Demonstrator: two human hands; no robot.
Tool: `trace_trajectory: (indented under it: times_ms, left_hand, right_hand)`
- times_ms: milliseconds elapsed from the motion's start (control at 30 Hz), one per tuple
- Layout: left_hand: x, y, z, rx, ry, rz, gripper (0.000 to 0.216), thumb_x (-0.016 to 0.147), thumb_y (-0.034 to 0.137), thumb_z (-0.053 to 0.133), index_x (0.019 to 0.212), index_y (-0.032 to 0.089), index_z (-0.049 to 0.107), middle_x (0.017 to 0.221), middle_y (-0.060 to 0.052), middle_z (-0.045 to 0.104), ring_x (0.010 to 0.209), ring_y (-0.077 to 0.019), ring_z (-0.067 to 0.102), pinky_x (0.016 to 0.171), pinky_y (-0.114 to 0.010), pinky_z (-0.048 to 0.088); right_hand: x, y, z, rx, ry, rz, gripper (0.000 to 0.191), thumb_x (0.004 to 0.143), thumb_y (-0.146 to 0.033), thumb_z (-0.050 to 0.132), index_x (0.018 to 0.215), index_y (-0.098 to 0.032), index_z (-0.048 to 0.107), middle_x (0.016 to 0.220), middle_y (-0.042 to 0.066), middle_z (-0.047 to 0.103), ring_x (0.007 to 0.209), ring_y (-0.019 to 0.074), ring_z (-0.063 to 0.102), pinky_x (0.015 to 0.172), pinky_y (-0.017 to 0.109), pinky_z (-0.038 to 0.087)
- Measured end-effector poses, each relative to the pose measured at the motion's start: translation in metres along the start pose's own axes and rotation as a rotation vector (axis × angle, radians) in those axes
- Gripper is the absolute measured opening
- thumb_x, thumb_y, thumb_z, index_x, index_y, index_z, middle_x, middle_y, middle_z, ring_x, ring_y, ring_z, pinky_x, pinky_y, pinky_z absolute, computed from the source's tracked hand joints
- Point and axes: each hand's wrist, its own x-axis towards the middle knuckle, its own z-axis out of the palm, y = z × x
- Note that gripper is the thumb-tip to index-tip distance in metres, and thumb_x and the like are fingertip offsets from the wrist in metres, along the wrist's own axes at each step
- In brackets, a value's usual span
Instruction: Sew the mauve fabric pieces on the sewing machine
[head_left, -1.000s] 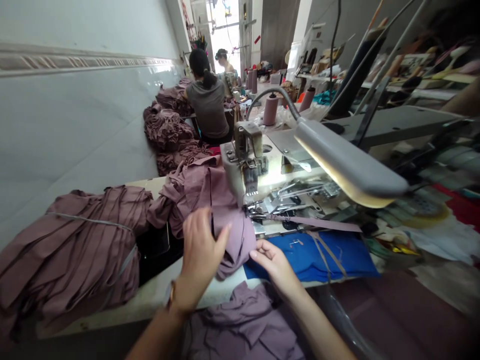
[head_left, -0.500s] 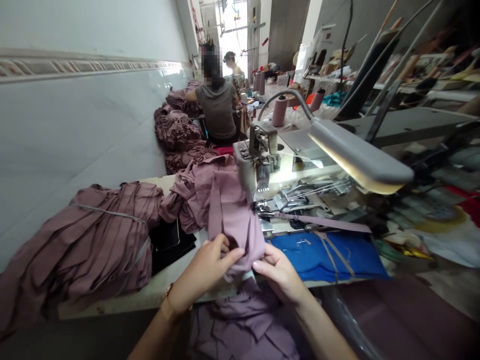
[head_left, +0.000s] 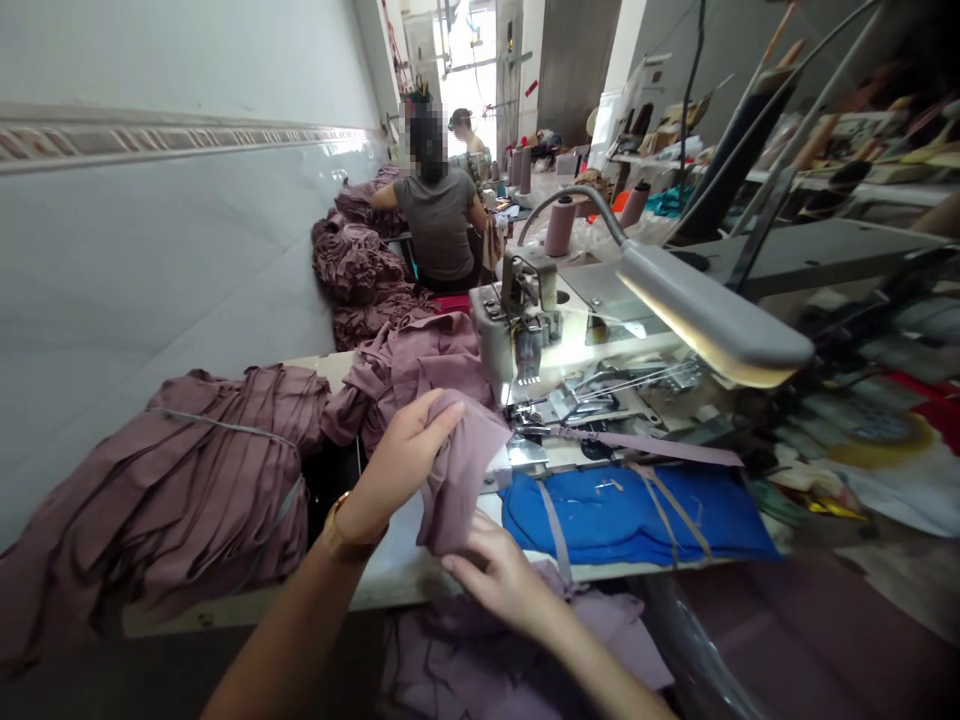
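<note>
A mauve piece of fabric (head_left: 459, 470) hangs between my two hands, just left of the needle area of a sewing machine (head_left: 529, 345). My left hand (head_left: 411, 440) pinches its upper part, thumb on top. Lower down, my right hand (head_left: 499, 570) grips the bottom edge between thumb and fingers. Behind my left hand a heap of mauve cloth (head_left: 420, 350) lies against the machine head. A narrow mauve strip (head_left: 660, 447) runs out from the machine's right side. More mauve fabric (head_left: 480, 650) lies below the table edge, under my right arm.
At left lies a tied bundle of mauve pieces (head_left: 187, 480). A blue padded cloth (head_left: 600, 515) covers the front edge at right. A lit lamp (head_left: 712, 315) hangs over the machine. Thread cones (head_left: 559, 226) stand behind. Ahead, a person in grey (head_left: 439, 225) sits beside cloth piles (head_left: 356, 260).
My left hand has moved up and away from me with the fabric's upper part. My right hand has shifted slightly left and down, so the fabric is stretched between them.
</note>
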Motion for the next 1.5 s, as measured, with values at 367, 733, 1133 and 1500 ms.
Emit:
trace_trajectory:
  times_ms: [367, 733, 1133, 1500]
  left_hand:
    - [-0.04, -0.028, 0.031, 0.468, -0.353, 0.151, 0.016, 0.094, 0.017, 0.043, 0.081, 0.018, 0.052, 0.091, -0.004, 0.057, 0.088, -0.0181, 0.051, 0.083, -0.03, 0.04]
    - [-0.006, -0.038, 0.017, 0.474, -0.1, 0.077, 0.022, 0.096, 0.03, 0.043, 0.078, 0.019, 0.049, 0.078, 0.001, 0.055, 0.077, -0.0165, 0.054, 0.069, -0.027, 0.037]
    - [0.068, -0.032, -0.015, 0.455, -0.068, 0.193, 0.021, 0.094, 0.031, 0.045, 0.087, 0.017, 0.059, 0.087, -0.003, 0.064, 0.084, -0.0193, 0.059, 0.076, -0.029, 0.044]
    - [0.005, -0.053, 0.037, 0.752, 0.127, 0.743, 0.046, 0.091, 0.007, 0.038, 0.136, 0.011, 0.043, 0.131, -0.017, 0.054, 0.129, -0.0268, 0.043, 0.11, -0.046, 0.034]
  right_hand:
    - [-0.115, -0.01, -0.08, 0.709, 0.074, 0.651, 0.048, 0.073, -0.062, 0.07, 0.088, -0.016, 0.071, 0.058, 0.002, 0.064, 0.041, 0.0125, 0.055, 0.046, 0.024, 0.047]
    - [-0.081, 0.002, -0.081, 0.052, 0.267, 0.426, 0.03, 0.091, -0.046, 0.054, 0.096, -0.019, 0.067, 0.088, 0.006, 0.07, 0.09, 0.0244, 0.065, 0.079, 0.03, 0.051]
    - [-0.03, 0.001, -0.085, 0.029, 0.337, 0.27, 0.038, 0.092, -0.037, 0.058, 0.125, -0.018, 0.056, 0.07, -0.002, 0.058, 0.062, 0.0157, 0.06, 0.063, 0.027, 0.053]
    - [0.003, 0.004, -0.095, -0.477, 0.326, 0.063, 0.031, 0.093, -0.024, 0.051, 0.119, -0.019, 0.067, 0.111, 0.011, 0.076, 0.096, 0.025, 0.072, 0.085, 0.034, 0.055]
